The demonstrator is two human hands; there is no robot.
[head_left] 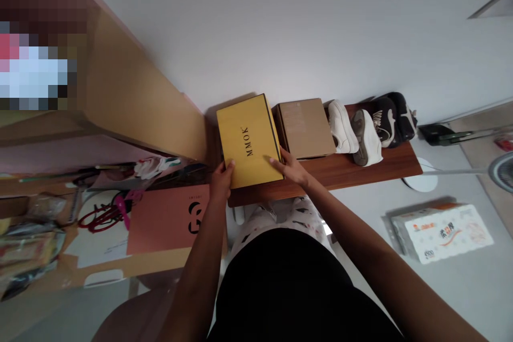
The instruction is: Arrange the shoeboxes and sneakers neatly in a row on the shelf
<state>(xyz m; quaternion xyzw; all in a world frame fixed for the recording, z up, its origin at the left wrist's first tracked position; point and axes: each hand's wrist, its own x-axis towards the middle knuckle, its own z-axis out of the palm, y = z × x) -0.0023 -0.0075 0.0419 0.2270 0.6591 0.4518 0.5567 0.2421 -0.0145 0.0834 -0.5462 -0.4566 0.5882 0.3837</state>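
Observation:
A yellow box [246, 139] marked MMOK lies on the left end of a low wooden shelf [360, 168]. My left hand [221, 180] grips its near left corner, fingers closed on the edge. My right hand [292, 166] holds its near right corner, fingers pressed on the lid and side. Just right of it a plain brown cardboard box [306, 127] sits on the same shelf, touching the yellow box.
White shoes [355, 131] and dark shoes [390, 115] line the shelf's right half. A pack of tissue rolls [441, 232] lies on the floor at right. A salmon bag [168, 219], red scissors [106, 214] and clutter fill the left. A tan cabinet [136, 96] stands beside the shelf.

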